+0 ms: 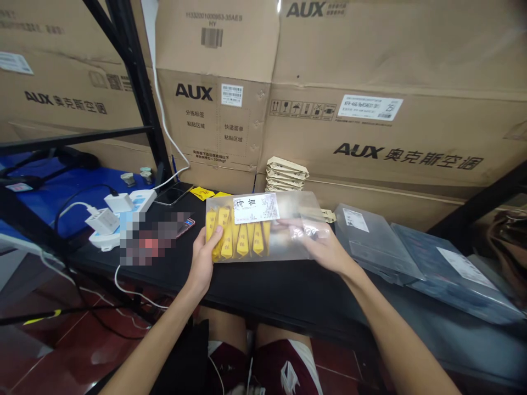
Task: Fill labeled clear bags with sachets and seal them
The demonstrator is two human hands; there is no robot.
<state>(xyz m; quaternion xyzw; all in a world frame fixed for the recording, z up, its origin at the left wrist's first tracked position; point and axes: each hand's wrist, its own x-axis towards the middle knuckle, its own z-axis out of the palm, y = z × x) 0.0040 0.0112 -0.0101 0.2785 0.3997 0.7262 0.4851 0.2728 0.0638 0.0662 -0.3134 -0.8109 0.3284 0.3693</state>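
Observation:
I hold a frosted clear plastic bag (284,241) above the black table (263,285). It carries a white label near its top and has several yellow sachets (241,236) inside at its left end. My left hand (205,258) grips the bag's left edge, thumb over the sachets. My right hand (319,241) is partly inside the bag's open right end, fingers curled on the plastic.
A stack of tan paper packets (286,174) stands behind the bag against large AUX cardboard boxes (370,109). Grey plastic mailers (411,258) lie at the right. A power strip with white chargers (111,216), a phone (175,195) and loose yellow sachets (202,192) sit at the left.

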